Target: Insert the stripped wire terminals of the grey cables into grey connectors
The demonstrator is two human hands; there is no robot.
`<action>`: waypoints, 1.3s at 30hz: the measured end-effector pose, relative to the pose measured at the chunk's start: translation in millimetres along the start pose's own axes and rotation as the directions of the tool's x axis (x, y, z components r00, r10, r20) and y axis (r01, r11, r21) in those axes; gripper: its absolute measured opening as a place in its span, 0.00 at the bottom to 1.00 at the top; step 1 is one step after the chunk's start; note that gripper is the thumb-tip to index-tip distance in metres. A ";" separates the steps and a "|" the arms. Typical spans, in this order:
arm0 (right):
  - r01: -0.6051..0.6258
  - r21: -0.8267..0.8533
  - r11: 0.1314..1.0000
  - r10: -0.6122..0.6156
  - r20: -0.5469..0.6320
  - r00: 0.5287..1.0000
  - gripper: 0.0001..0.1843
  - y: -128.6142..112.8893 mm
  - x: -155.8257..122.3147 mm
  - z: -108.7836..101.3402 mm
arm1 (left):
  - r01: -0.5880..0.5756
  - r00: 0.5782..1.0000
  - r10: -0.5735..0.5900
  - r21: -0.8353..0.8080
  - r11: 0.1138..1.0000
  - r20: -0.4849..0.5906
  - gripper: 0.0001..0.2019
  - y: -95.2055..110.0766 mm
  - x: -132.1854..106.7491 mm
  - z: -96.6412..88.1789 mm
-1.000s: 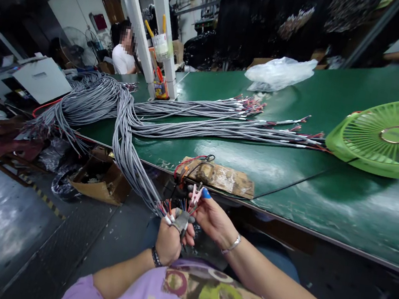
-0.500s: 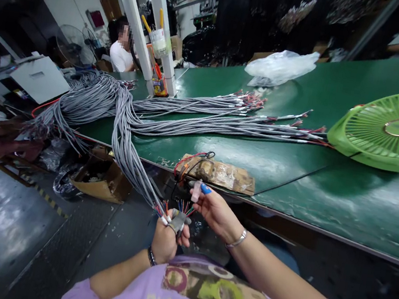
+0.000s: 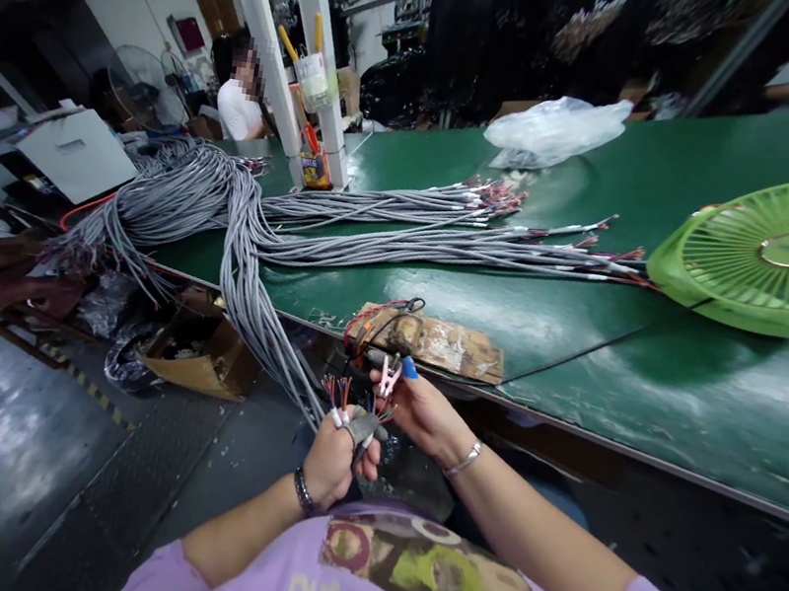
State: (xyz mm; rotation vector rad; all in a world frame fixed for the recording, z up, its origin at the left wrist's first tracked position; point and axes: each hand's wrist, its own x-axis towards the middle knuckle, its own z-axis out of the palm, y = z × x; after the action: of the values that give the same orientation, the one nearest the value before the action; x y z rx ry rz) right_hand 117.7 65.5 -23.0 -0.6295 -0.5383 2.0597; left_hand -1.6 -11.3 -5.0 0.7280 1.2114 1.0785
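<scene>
My left hand is closed around the end of a grey cable, whose coloured stripped wires fan out above my fist. My right hand pinches a small pink clip just right of those wires, below the table's front edge. The cable runs up and left into a large bundle of grey cables spread over the green table. A worn wooden block with red and black leads sits on the table edge just above my hands.
A green fan grille lies at the right. A clear plastic bag sits at the back. White posts rise from the table, with a person in white beyond. Cardboard boxes stand on the floor at left.
My left hand has twisted slightly, bringing the wire ends up and left. The pink clip in my right hand now shows its jaws spread, closer to the wires.
</scene>
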 end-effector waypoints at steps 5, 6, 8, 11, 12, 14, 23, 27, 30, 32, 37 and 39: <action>-0.069 0.091 0.993 0.069 0.007 0.998 0.13 2.3 4.1 -0.6 | 0.003 1.000 -0.003 -0.003 1.000 -0.027 0.17 1.4 -0.6 0.6; -0.070 0.103 0.992 0.069 0.009 0.998 0.13 2.8 5.0 -0.6 | 0.004 1.000 -0.005 -0.014 1.000 -0.029 0.17 2.0 -0.7 0.9; -0.068 0.121 0.990 0.066 0.019 0.998 0.13 3.4 6.6 -0.7 | 0.007 1.000 -0.008 -0.036 0.999 -0.028 0.16 3.0 -0.4 1.5; -0.068 0.136 0.988 0.068 0.007 0.998 0.13 3.6 8.8 -1.4 | 0.017 1.000 -0.017 -0.049 0.999 -0.016 0.15 2.8 1.2 2.2; -0.066 0.137 0.988 0.068 -0.007 0.998 0.13 3.6 9.5 -1.7 | 0.021 1.000 -0.022 -0.050 0.999 -0.013 0.14 2.5 1.8 2.3; -0.053 0.132 0.990 0.058 -0.032 0.998 0.13 3.5 10.4 -2.3 | 0.028 1.000 -0.028 -0.051 0.998 -0.012 0.14 1.9 2.7 2.4; -0.045 0.128 0.991 0.047 -0.009 0.999 0.14 2.7 10.9 -3.2 | 0.010 1.000 -0.011 -0.062 0.998 -0.016 0.16 5.3 0.2 2.7; -0.050 0.127 0.991 0.052 -0.011 0.999 0.12 2.7 10.6 -3.8 | 0.007 1.000 -0.009 -0.058 0.998 -0.021 0.17 6.7 -2.4 1.9; -0.050 0.096 0.994 0.051 -0.008 0.999 0.12 2.9 10.6 -4.6 | 0.014 1.000 -0.015 -0.056 0.998 -0.023 0.18 6.8 -3.6 2.1; -0.044 0.092 0.995 0.044 -0.002 0.999 0.13 3.3 10.6 -5.2 | 0.014 1.000 -0.015 -0.054 0.998 -0.023 0.18 6.3 -3.9 2.5; -0.061 0.104 0.993 0.064 -0.026 0.998 0.14 5.1 10.0 -5.8 | 0.003 1.000 -0.004 -0.051 0.999 -0.016 0.17 5.4 -4.2 3.4; -0.062 0.084 0.995 0.063 -0.011 0.998 0.15 6.0 8.6 -5.6 | 0.007 1.000 -0.007 -0.049 0.999 -0.018 0.18 5.9 -4.7 3.8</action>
State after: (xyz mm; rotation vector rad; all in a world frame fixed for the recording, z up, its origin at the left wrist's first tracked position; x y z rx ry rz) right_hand 113.3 70.5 -32.8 -0.6175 -0.4268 2.1235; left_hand 0.6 -13.2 2.9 0.6769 1.1978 1.1076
